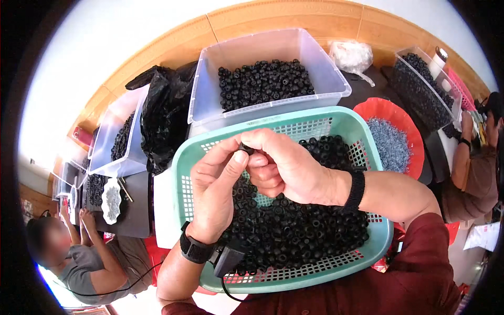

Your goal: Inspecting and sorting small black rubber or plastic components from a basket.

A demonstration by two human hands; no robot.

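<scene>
Above a green plastic basket (386,239), my two hands meet at a small black round part (245,148). My left hand (212,181) pinches it between thumb and forefinger. My right hand (291,168) is closed against the same part, its other fingers curled into the palm. Much of the part is covered by my fingers, so its full shape does not show. Below, many loose black ring-shaped parts (294,236) with holes through them fill the basket.
Behind the basket stands a clear plastic bin (252,113) of similar black parts. A black plastic bag (165,113) lies to its left, a red bowl (416,144) of small greyish-blue pieces to the right. Other people sit at the left (100,268) and right (475,178).
</scene>
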